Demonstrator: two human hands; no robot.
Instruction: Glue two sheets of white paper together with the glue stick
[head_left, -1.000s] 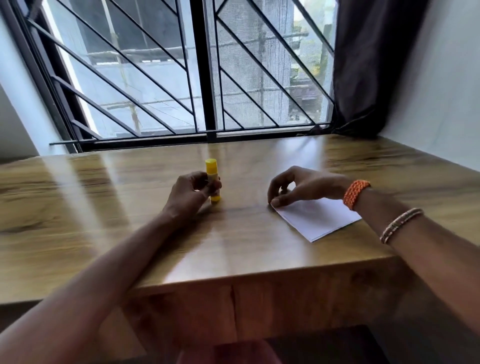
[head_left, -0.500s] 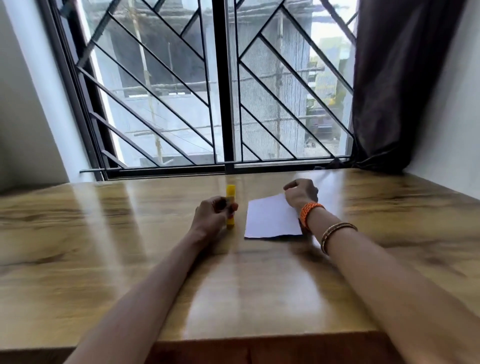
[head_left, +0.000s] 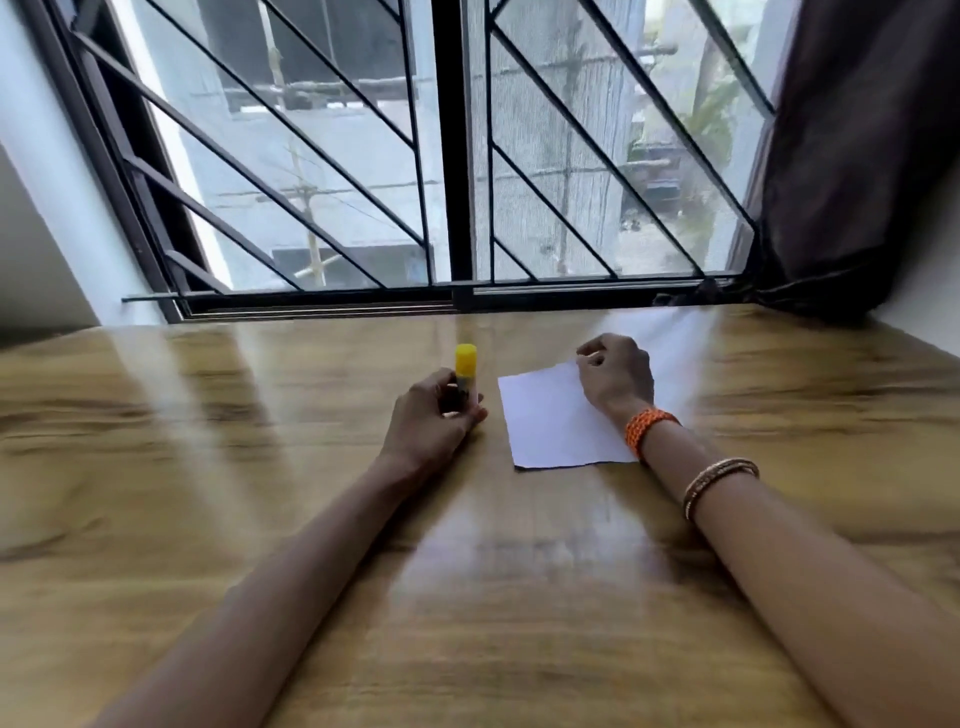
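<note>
On the wooden table (head_left: 208, 467) in front of a barred window (head_left: 452, 156), the left hand (head_left: 434, 415) is curled around the lower body of the glue stick (head_left: 466, 371), fingers and thumb closed on the tube so that it stands upright with its yellow cap (head_left: 465, 358) on and pointing up. Standing it on its base probably keeps it steady and ready for the cap to be pulled. Just to the right, close to that hand but not touching it, the white paper (head_left: 550, 421) lies flat on the table, its near edge slightly uneven; whether it is one sheet or two stacked cannot be told from here. The right hand (head_left: 615, 374) rests over the paper's far right corner with its fingers bent inward, apparently pinching or lifting that corner, though the fingertips are turned away and the exact grip is unclear. Reaching for a corner fits separating the sheets or turning one back to expose a face for gluing. An orange woven band (head_left: 647, 423) and thin bangles (head_left: 719, 475) sit on the right wrist, and a dark curtain (head_left: 852, 156) hangs at the far right. No glue appears to have been applied, so the task looks barely begun.
</note>
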